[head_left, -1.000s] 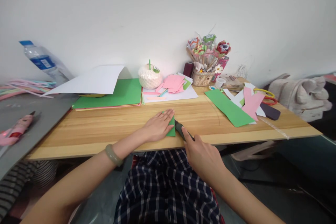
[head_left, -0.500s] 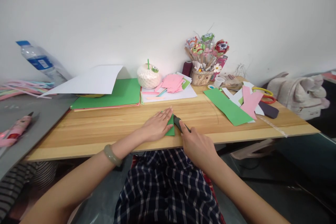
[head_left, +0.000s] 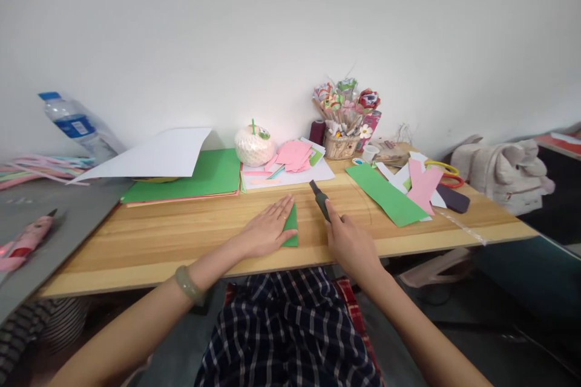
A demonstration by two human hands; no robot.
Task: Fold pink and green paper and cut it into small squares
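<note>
My left hand [head_left: 269,227] lies flat with its fingers stretched out, pressing a small folded-looking piece of green paper [head_left: 292,236] onto the table. Most of the paper is hidden beneath the palm and fingers. A dark utility knife [head_left: 321,201] is gripped in my right hand [head_left: 351,243], index finger along its handle. Its dark tip points up and to the left, a short way to the right of the green paper and apart from it.
Across the wooden table [head_left: 181,236], green sheets [head_left: 218,172] and a white sheet [head_left: 154,151] lie back left. Pink paper pieces [head_left: 295,154] and a basket of paper flowers [head_left: 342,146] stand behind. Right are a green strip [head_left: 385,195], scraps and scissors [head_left: 449,175]. A glue gun [head_left: 29,239] lies left.
My right hand has moved the utility knife rightward, away from the edge of the green paper. My left hand stays on the paper. The whole view has shifted slightly.
</note>
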